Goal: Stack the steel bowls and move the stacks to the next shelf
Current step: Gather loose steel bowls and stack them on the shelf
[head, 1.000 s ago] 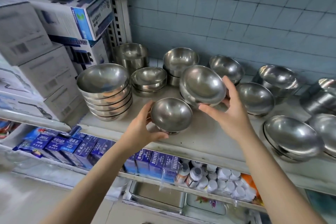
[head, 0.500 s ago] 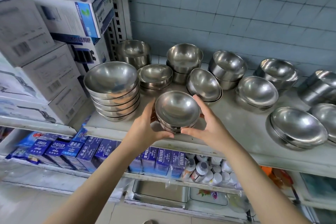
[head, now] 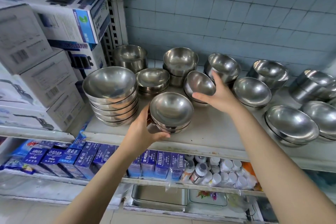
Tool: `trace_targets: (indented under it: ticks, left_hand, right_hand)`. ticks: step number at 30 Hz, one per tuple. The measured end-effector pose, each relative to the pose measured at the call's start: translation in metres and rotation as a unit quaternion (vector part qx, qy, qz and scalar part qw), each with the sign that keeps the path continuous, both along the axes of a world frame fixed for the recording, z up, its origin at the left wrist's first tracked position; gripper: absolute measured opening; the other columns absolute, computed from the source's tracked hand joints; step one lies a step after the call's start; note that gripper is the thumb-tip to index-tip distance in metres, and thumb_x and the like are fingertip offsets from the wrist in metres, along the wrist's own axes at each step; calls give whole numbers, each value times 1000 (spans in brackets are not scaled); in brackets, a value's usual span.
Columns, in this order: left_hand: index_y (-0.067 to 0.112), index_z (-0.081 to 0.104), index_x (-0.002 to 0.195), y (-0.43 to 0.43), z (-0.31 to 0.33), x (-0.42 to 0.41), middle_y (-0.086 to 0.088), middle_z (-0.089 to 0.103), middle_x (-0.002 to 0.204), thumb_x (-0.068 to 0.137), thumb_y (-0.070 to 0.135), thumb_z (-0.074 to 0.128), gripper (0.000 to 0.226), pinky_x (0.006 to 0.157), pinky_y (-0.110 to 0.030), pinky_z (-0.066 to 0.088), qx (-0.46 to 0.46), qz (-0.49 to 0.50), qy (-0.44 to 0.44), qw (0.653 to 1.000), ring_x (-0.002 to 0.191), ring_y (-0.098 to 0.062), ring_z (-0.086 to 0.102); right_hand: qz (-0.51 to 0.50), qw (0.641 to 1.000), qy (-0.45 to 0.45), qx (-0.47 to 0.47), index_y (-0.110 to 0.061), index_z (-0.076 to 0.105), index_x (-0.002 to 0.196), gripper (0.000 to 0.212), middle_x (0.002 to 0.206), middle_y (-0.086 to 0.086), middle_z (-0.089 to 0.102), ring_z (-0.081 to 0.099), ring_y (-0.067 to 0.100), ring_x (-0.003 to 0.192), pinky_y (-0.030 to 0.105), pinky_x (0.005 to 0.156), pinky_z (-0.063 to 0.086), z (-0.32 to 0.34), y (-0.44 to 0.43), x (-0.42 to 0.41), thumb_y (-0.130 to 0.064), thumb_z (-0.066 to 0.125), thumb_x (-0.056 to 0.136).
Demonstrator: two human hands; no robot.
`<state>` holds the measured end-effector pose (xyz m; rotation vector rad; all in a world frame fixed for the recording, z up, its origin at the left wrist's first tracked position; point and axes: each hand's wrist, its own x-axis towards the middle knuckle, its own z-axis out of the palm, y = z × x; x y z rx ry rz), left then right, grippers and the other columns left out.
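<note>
Holding steel bowls in both hands over the shelf (head: 209, 132).
Cupping a small stack (head: 171, 114) with curled left hand (head: 145, 129) at the front edge; gripping a tilted bowl (head: 199, 82) with right hand (head: 221, 94), just beyond; taller stack (head: 111, 96) beside the left.

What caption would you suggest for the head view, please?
Left hand holds a small bowl stack at the shelf front; right hand grips a tilted bowl behind it.
</note>
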<state>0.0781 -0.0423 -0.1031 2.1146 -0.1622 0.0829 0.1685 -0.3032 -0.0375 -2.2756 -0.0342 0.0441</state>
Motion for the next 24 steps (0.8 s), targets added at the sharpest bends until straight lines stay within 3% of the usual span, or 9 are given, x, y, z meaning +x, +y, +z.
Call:
trace_targets:
  ticks: [5, 9, 14, 16, 19, 24]
  left_hand:
    - [22, 31, 149, 0, 2, 0, 23, 48, 121, 58, 40, 90, 110, 82, 10, 27, -5, -1, 4, 1000, 116, 3, 44]
    - [23, 31, 149, 1, 2, 1, 34, 44, 114, 57, 41, 88, 110, 82, 11, 26, -12, -4, 7, 1000, 115, 4, 44]
    - [24, 30, 150, 0, 0, 1, 29, 47, 117, 60, 38, 90, 109, 84, 10, 26, -12, 0, 9, 1000, 116, 4, 45]
    - [24, 29, 151, -1, -1, 1, 24, 48, 122, 60, 39, 90, 110, 89, 7, 27, -13, 1, 5, 1000, 117, 4, 44]
    - [26, 29, 150, -1, -2, 2, 22, 50, 125, 59, 42, 89, 110, 99, -9, 32, -14, 0, 3, 1000, 120, 2, 46]
    - [31, 31, 149, -3, -4, 3, 33, 48, 121, 59, 39, 91, 108, 90, 7, 28, -15, -4, -7, 1000, 118, 8, 46]
  right_hand:
    - [-4, 1000, 12, -9, -30, 21, 156, 111, 162, -2, 26, 29, 17, 147, 29, 109, 27, -3, 6, 16, -56, 84, 68]
    - [-17, 1000, 14, -17, -35, 30, 149, 106, 158, -3, 27, 32, 17, 143, 31, 108, 32, -5, 5, 19, -63, 84, 62]
    - [11, 998, 42, -53, -41, 26, 149, 119, 157, -5, 32, 34, 18, 142, 40, 115, 33, 1, 2, 25, -74, 81, 48]
    - [15, 997, 44, -64, -40, 31, 145, 110, 151, -5, 39, 39, 18, 137, 37, 110, 36, 3, 1, 26, -71, 83, 53]
    - [12, 997, 48, -62, -38, 37, 139, 108, 144, -5, 43, 45, 18, 130, 38, 107, 40, 3, 0, 28, -74, 81, 48]
    - [20, 999, 5, 28, -40, 37, 139, 109, 137, -9, 43, 46, 13, 128, 33, 105, 41, 22, -2, 20, -71, 79, 44]
